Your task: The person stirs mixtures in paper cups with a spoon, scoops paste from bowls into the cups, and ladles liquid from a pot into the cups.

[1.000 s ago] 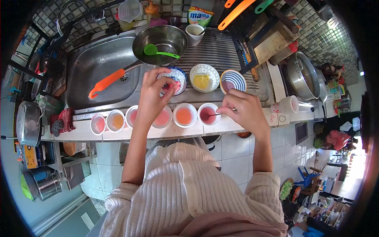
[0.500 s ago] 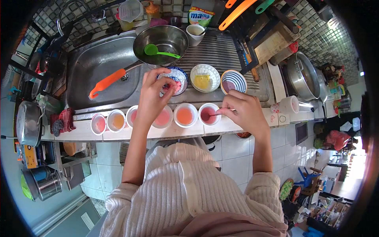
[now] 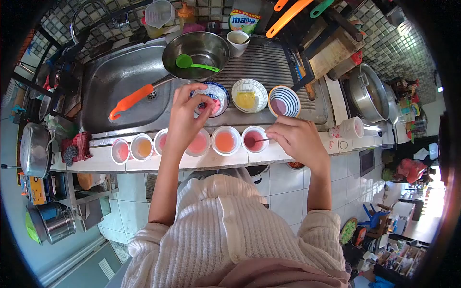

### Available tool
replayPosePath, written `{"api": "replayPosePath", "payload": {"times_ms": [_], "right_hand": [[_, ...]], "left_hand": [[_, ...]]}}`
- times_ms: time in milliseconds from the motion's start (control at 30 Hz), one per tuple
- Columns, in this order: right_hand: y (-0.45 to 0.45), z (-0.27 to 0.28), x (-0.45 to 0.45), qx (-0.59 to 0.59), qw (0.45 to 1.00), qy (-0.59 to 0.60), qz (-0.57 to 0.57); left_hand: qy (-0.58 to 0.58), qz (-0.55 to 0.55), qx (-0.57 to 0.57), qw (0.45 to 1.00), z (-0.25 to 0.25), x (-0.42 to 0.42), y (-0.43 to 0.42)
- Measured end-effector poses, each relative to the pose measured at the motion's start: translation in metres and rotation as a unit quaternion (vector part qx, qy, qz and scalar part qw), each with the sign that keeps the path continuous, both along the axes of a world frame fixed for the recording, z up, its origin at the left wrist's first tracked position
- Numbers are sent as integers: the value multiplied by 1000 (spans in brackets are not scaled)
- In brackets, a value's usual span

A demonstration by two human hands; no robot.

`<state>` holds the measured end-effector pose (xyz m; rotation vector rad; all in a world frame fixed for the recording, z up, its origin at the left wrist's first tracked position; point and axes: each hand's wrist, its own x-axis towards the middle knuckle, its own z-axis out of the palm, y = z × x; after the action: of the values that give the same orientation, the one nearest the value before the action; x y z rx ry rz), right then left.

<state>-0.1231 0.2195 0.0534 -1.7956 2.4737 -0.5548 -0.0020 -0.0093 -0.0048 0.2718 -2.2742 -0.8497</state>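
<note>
My right hand (image 3: pixel 297 138) pinches the end of a thin stick (image 3: pixel 262 140), whose other end sits in the dark red liquid (image 3: pixel 249 139) of the rightmost white cup (image 3: pixel 254 127) in the row. Compared with a second ago, the knuckles have dropped a little toward me and the fingers lie flatter; the stick remains in that same cup. My left hand (image 3: pixel 188 111) has hardly moved: thumb and fingertips come close together over the blue-rimmed bowl (image 3: pixel 225 92), where pink pieces (image 3: pixel 216 104) lie (whether one is between my fingertips, I cannot tell). The orange-filled cup (image 3: pixel 224 152) stands just beside the red one, unmoved.
</note>
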Motion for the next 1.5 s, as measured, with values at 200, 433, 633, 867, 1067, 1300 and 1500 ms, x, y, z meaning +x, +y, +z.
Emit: {"api": "replayPosePath", "payload": {"times_ms": [200, 433, 633, 867, 1067, 1300, 1500], "right_hand": [[-1, 6, 2, 7, 1000, -30, -7], [1, 4, 4, -32, 999, -19, -13], [0, 5, 4, -45, 999, 1, -21], [2, 2, 4, -84, 996, -6, -18], [4, 2, 4, -75, 997, 1, -18], [13, 2, 17, -248, 962, -33, -110], [21, -43, 39, -405, 817, -205, -356]], "left_hand": [[0, 0, -3, 1000, -1, 0, 1], [1, 0, 7, 1000, 0, 0, 2], [0, -6, 9, 1000, 1, -1, 3], [5, -13, 24, 1000, 0, -2, 5], [11, -35, 3, 999, 2, 0, 6], [7, 12, -51, 999, 5, 14, 4], [-2, 129, -96, 987, 33, 63, 0]]}}
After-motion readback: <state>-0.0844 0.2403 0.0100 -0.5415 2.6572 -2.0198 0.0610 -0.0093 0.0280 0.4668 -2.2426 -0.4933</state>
